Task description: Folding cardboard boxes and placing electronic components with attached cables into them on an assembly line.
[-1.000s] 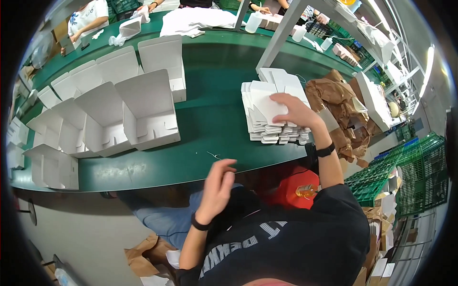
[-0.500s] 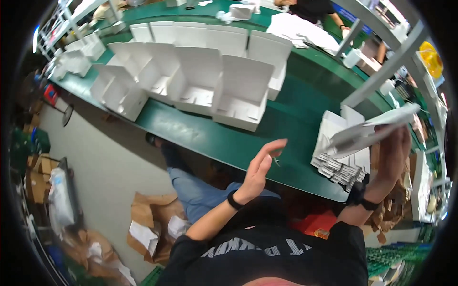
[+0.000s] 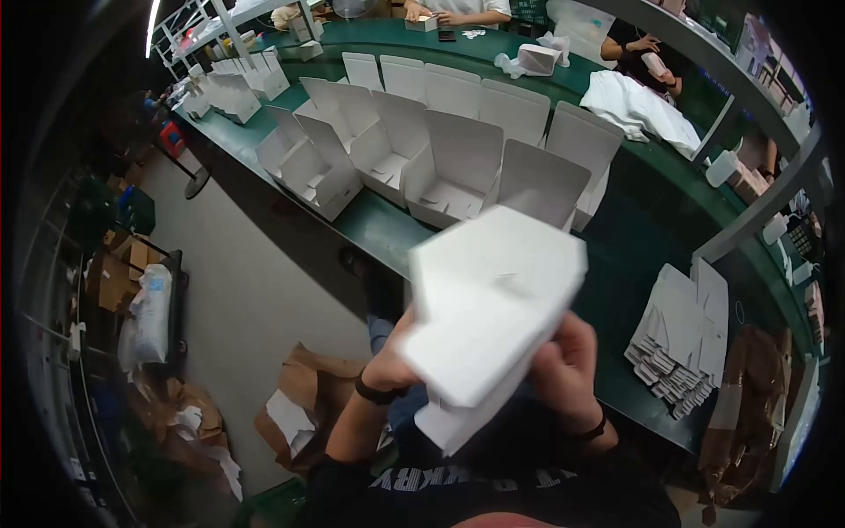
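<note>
Between my hands, in front of my body, is a white cardboard box [image 3: 493, 299], partly folded out and slightly blurred. My left hand [image 3: 393, 356] grips its left side, the fingers partly hidden behind the card. At its right side my right hand [image 3: 568, 370] pinches the card with curled fingers. Beyond it on the green table stand several white boxes with raised lids, the nearest open box [image 3: 453, 163] just behind the one I hold. To the right lies a stack of flat white box blanks [image 3: 678, 339].
A green table [image 3: 629, 233] curves around me. Grey metal posts [image 3: 766, 211] rise at the right. White cloth [image 3: 638, 110] lies at the back, where other people work. Brown paper [image 3: 299, 400] lies on the floor at left, and brown wrapping [image 3: 744, 405] is at the right.
The flat blank that my right hand held over the stack is now in front of me, opened into a box shape. My empty left hand has closed on it. The view has shifted.
</note>
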### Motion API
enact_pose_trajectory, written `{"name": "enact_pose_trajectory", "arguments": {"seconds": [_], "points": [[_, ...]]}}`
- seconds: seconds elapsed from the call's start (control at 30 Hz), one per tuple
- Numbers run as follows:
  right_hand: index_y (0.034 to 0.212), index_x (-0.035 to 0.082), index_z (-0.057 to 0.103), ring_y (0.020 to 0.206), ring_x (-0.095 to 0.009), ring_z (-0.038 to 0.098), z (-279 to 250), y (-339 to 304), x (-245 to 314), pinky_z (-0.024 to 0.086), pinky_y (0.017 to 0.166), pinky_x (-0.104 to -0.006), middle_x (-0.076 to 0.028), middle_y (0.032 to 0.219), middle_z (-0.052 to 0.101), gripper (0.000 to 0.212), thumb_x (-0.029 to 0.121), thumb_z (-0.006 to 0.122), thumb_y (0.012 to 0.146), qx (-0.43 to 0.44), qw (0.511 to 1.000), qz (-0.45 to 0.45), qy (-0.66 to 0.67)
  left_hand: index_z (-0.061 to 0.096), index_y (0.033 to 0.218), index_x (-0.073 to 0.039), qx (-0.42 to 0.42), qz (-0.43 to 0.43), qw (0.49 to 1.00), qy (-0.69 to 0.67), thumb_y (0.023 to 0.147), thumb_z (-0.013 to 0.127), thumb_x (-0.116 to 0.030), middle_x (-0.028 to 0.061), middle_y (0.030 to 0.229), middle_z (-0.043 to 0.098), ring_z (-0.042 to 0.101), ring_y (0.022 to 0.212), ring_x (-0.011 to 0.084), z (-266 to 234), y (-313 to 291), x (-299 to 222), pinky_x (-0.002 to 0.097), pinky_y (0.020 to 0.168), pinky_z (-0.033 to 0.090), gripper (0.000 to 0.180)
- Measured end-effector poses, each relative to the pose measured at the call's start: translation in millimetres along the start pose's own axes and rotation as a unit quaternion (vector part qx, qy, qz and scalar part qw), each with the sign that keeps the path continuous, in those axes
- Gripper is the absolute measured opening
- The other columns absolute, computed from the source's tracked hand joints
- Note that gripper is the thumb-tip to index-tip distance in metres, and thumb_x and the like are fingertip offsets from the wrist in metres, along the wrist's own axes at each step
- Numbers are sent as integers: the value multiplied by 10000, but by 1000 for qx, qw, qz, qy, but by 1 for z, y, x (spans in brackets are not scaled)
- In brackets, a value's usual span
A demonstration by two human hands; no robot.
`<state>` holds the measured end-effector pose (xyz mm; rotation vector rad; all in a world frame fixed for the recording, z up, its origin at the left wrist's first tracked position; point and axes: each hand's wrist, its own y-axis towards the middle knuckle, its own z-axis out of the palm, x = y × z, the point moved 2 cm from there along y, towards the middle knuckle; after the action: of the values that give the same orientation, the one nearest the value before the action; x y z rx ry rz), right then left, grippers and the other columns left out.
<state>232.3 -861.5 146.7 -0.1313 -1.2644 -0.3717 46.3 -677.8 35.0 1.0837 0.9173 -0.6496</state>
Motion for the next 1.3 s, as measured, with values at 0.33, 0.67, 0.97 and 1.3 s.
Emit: {"name": "enact_pose_trajectory", "arguments": {"seconds": [0.33,0.67,0.97,1.3], "points": [[1345,-48,518,870,-122,688,20,15,-1,566,770,-250,-96,1077,698,424,177,696,1032,-20,986,-162,-17,168,1682,-81,-45,-184,926,-326,1024,700,-293,185,1669,339,396,1514,280,-25,-43,48,409,1220,394,873],[1437,-68,476,1211,-331,623,27,21,3,540,992,-405,-326,1403,548,714,261,839,917,58,955,-242,-164,191,1680,-122,-97,-108,955,-258,1038,675,-278,191,1677,323,398,1509,296,21,3,9,428,1205,412,819],[1491,-86,490,1088,-549,627,36,27,-20,553,924,-520,-529,1504,331,915,150,867,692,25,783,-424,-455,215,1678,-163,-290,66,950,-97,1053,651,-262,197,1684,307,399,1504,311,49,24,-60,447,1190,430,768],[1533,-41,461,1166,-499,617,41,39,2,528,976,-483,-468,1578,307,858,196,823,792,90,850,-387,-347,343,1573,-265,-284,128,915,256,1027,656,-403,129,1660,310,371,1515,388,44,27,-73,529,1174,460,644]]}}
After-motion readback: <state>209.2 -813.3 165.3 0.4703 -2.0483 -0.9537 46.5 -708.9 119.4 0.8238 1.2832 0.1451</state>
